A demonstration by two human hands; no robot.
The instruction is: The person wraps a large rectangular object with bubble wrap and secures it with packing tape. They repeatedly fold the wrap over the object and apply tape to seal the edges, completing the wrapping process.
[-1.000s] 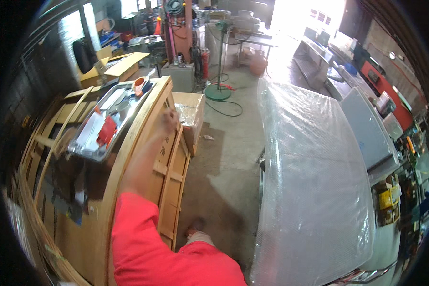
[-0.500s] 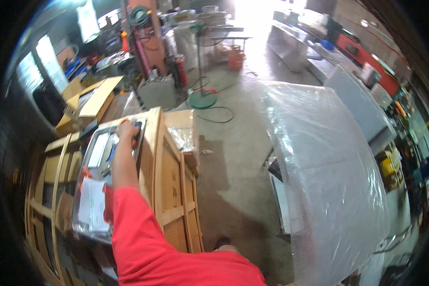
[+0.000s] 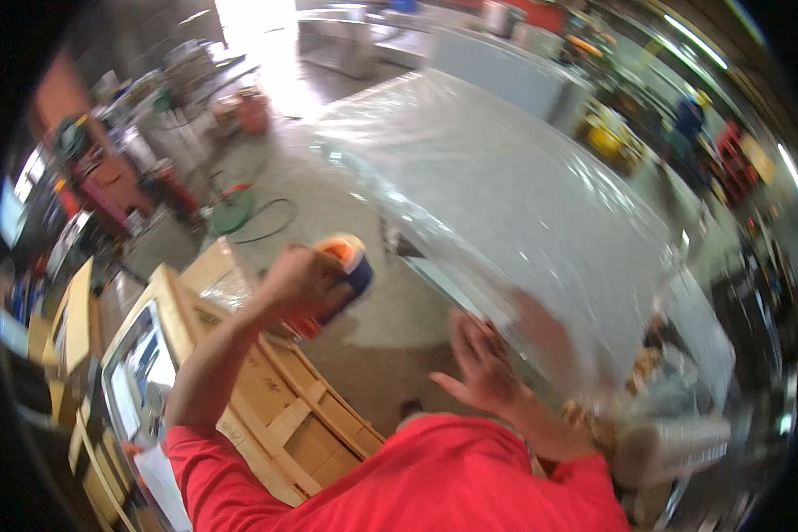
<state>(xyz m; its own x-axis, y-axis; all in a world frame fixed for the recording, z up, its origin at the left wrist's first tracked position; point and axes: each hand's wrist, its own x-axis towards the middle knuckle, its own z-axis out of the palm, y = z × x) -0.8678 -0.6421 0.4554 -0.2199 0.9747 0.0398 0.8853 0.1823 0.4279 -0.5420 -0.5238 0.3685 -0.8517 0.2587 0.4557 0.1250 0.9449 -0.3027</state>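
Up in front of me, over the floor, my left hand is closed on a tape dispenser, blue at the side with an orange core and a red part below. Motion blurs it somewhat. My right hand has its fingers stretched out and its thumb apart, beside the near edge of a large flat panel wrapped in clear bubble wrap. Whether the fingertips touch the wrap I cannot tell. A dark reflection shows on the plastic next to that hand.
Left of me a metal tray holding papers and tools sits by a wooden crate. Farther off are a green round stand base with a hose, and an orange gas cylinder. A person in a yellow helmet is at far right.
My left hand has come from the tray to in front of me, now with the tape dispenser in it. My right hand has come into view, and the view has turned right.
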